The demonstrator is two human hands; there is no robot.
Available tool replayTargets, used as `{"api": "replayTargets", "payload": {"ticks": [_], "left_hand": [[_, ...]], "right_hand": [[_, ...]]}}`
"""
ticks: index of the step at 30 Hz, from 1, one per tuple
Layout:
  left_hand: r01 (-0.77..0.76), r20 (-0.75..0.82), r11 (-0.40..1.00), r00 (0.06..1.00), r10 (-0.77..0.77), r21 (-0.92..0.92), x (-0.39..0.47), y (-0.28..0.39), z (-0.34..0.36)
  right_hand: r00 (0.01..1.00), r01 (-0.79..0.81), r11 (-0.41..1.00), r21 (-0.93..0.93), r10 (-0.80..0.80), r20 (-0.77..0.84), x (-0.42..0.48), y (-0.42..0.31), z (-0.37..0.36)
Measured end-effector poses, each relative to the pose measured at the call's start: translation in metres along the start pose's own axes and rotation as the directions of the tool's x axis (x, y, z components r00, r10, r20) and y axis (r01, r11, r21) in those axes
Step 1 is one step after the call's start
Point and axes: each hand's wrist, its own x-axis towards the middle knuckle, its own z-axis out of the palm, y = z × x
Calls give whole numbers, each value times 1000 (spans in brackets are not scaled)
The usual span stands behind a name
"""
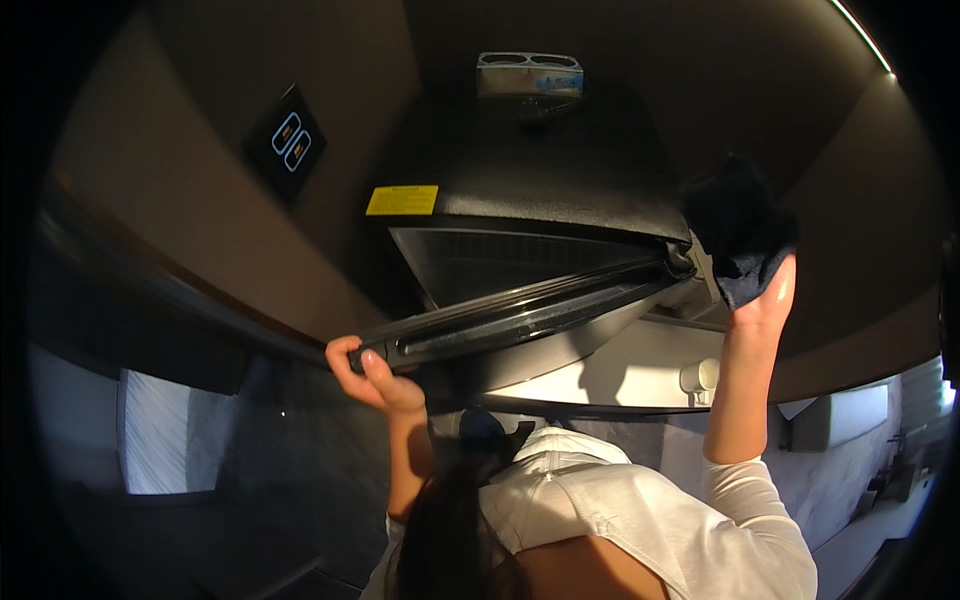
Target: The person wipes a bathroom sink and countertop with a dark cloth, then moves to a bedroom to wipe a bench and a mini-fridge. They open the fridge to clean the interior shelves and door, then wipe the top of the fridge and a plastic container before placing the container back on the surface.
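A black box-shaped appliance (525,172), probably a microwave oven or small fridge, stands before me with its door (525,307) swung part way out. The free edge of that door is in my left hand (379,379), thumb on one side and fingers curled round the other. My right hand (765,304) holds a bunched dark cloth (739,232) beside the door's hinge corner, at the appliance's right. Cloth covers most of the right fingers. Whether it touches the casing, I cannot tell. A yellow label (402,200) is stuck on the top front edge.
On top of the appliance, towards the back, stands a carton with two round openings (530,75). A pale mug (700,377) sits on the white surface (559,382) below the door. Brown walls rise at the left and right, the left one with a black switch panel (289,142).
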Motion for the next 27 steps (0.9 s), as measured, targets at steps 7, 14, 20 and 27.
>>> {"api": "replayTargets", "payload": {"ticks": [7,14,20,27], "left_hand": [[-214,170,977,962,215,-25,-75,56,-51],[-190,565,972,791,234,-138,-107,84,-125],[167,934,972,341,103,-168,-91,109,-110],[591,906,807,-338,254,-6,-139,101,-110]], "right_hand": [[890,-351,899,262,232,394,-15,-26,-54],[914,-236,934,268,120,387,-65,-43,-98],[898,-105,936,336,-56,436,-175,-66,-44],[974,156,986,58,-163,159,-341,-59,10]]}}
